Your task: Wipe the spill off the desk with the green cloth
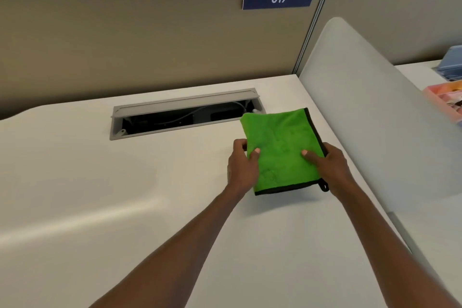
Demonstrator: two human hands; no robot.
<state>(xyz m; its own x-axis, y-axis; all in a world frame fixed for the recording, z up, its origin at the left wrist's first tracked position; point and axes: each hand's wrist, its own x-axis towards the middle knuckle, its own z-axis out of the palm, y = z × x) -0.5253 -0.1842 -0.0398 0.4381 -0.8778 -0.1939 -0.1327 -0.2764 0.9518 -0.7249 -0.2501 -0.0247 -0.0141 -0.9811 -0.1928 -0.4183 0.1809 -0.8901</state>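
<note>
Desk, left side: the white desk (75,182) lies bare and glossy under a band of reflected light; no spill can be made out anywhere in view.
Cable tray: an open grey cable tray (185,114) is sunk into the desk by the back partition, its right end touching the cloth's far corner, with cables showing inside.
Left hand: the left hand (241,165) is clamped on the cloth's left edge, thumb on top, fingers curled beneath.
Green cloth: the folded green cloth (282,150), edged in black, sits between both hands at the desk's right side, its long axis running away from the person and tilted slightly left.
Right hand: the right hand (332,167) pinches the right edge, thumb on top, near the small hanging loop.
Divider: a pale rounded divider (362,107) stands just beside the right hand and bars any sweep to the right.
Judgement: both hands are equally near; open desk for wiping lies to the left and toward the person.
Beyond: a pink tray (447,100) sits on the neighbouring desk.
</note>
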